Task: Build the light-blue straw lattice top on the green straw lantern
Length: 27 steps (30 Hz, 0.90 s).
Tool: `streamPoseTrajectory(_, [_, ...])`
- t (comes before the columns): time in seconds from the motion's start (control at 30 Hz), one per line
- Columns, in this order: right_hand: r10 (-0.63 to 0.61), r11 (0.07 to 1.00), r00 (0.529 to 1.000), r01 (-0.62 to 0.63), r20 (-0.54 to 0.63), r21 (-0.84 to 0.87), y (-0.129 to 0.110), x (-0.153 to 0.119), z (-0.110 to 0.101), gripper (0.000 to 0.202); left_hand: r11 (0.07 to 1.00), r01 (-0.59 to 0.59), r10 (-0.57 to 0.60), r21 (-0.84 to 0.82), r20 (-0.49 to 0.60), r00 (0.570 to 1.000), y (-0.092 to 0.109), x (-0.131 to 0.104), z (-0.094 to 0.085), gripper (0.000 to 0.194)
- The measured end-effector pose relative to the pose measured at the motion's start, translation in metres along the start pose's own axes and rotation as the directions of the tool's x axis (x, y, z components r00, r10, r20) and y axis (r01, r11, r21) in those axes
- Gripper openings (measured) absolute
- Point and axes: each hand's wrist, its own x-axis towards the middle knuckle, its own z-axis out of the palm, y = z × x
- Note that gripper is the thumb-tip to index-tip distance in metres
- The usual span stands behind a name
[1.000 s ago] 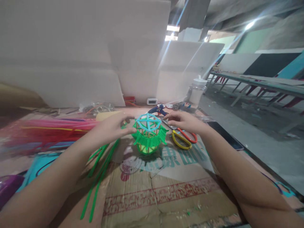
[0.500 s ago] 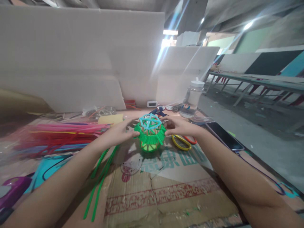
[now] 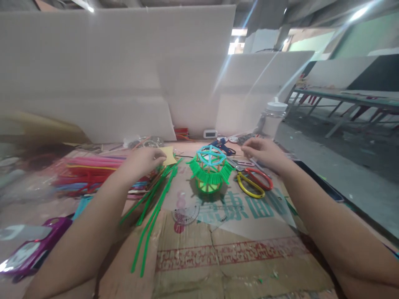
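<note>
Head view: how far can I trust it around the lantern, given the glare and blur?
Head view: the lantern is fairly readable, slightly soft, with spoke-like shadows on the sheet below; light streaks cross the right-hand board; pink strips smear toward the left edge; the purple device has a bright glint; the clock's display is unreadable.

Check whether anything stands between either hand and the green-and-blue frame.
Between the left hand and the frame lie a yellow piece and green strip ends; near the right hand, scissors partly intervene. All look low, so approaching from slightly above seems unobstructed.
</note>
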Motion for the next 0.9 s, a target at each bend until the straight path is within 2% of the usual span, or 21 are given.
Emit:
streamPoseTrajectory(0.1, [0.003, 0.999, 0.998, -0.005, -0.056, -0.036, -0.001, 0.001, -0.004, 0.038, 0.998, -0.04, 0.04, -0.045, 0.0, 0.999, 0.003, 0.003, 0.006, 0.041])
streamPoseTrajectory(0.23, [-0.053, 0.948, 0.998, 0.045, -0.019, -0.315, 0.009, 0.004, -0.013, 0.034, 0.988, -0.087, 0.09, -0.131, 0.022, 0.996, -0.002, 0.006, 0.016, 0.039])
streamPoseTrajectory(0.3, [-0.039, 0.916, 0.998, 0.051, 0.038, -0.398, 0.015, 0.005, -0.02, 0.027, 0.987, -0.083, 0.09, -0.138, 0.046, 0.995, -0.006, 0.008, 0.021, 0.039])
streamPoseTrajectory(0.4, [-0.009, 0.908, 0.974, 0.103, 0.225, -0.406, 0.018, 0.001, -0.024, 0.02, 0.986, -0.072, 0.085, -0.151, 0.083, 0.993, -0.009, 0.01, 0.028, 0.043])
streamPoseTrajectory(0.5, [0.007, 0.896, 0.912, 0.176, 0.411, -0.407, 0.017, -0.005, -0.01, 0.015, 0.985, -0.066, 0.085, -0.161, 0.112, 0.99, -0.006, 0.01, 0.034, 0.045])
streamPoseTrajectory(0.57, [0.025, 0.874, 0.886, 0.205, 0.462, -0.44, 0.017, -0.008, 0.008, 0.016, 0.985, -0.066, 0.086, -0.159, 0.12, 0.989, -0.001, 0.01, 0.038, 0.046])
streamPoseTrajectory(0.67, [0.045, 0.843, 0.868, 0.233, 0.495, -0.484, 0.022, -0.014, 0.035, 0.02, 0.977, -0.076, 0.096, -0.2, 0.093, 0.991, 0.011, 0.009, 0.045, 0.047])
streamPoseTrajectory(0.73, [0.038, 0.835, 0.863, 0.249, 0.503, -0.49, 0.026, -0.018, 0.045, 0.013, 0.959, -0.096, 0.112, -0.267, 0.047, 0.993, 0.021, 0.009, 0.051, 0.05])
streamPoseTrajectory(0.9, [-0.036, 0.852, 0.878, 0.276, 0.476, -0.445, 0.032, -0.02, 0.05, 0.017, 0.848, -0.124, 0.156, -0.516, 0.02, 0.988, 0.041, 0.009, 0.072, 0.056])
